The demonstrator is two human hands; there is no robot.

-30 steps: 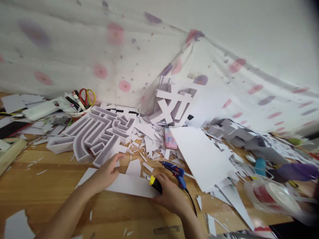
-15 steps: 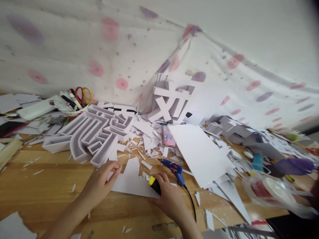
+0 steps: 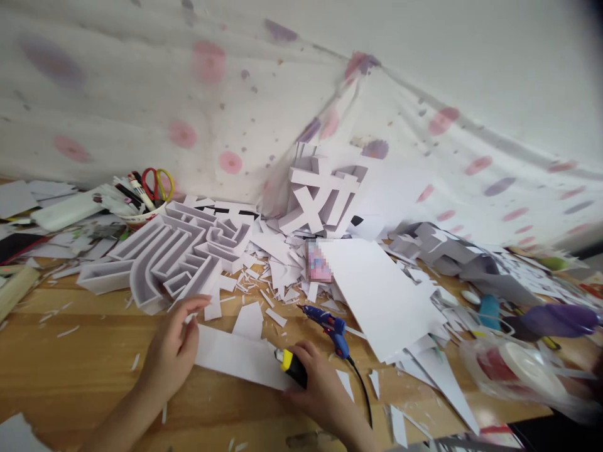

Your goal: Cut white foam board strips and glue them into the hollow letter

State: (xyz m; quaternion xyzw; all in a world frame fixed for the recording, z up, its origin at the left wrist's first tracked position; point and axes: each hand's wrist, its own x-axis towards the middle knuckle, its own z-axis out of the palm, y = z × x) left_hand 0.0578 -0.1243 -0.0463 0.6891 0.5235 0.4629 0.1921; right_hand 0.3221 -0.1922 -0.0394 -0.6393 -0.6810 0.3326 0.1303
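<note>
My right hand [image 3: 323, 390] is closed around a black and yellow utility knife [image 3: 293, 367], its front end pointing up and left. Under the knife and beside that hand lies a strip of white board [image 3: 235, 355]. At the strip's left end is my left hand [image 3: 173, 345], thumb and fingers apart with nothing seen between them. A small white offcut [image 3: 248, 321] lies against the strip's far edge. Just beyond my left fingers sits a large hollow white letter form [image 3: 174, 257] with thin upright walls. A blue glue gun [image 3: 330, 325] rests beyond my right hand.
Paper scraps [image 3: 282, 270] litter the wooden table [image 3: 85, 351]. A raised white character [image 3: 325, 198] leans at the back. Right of the glue gun lies a large white sheet [image 3: 386, 295]. A cup [image 3: 141, 216] holds pens and scissors; a bagged tape roll [image 3: 518, 370] sits right.
My left hand has moved left and its fingers have spread apart. The white strip has shifted a little left and toward me. My right hand keeps the knife, slightly lower.
</note>
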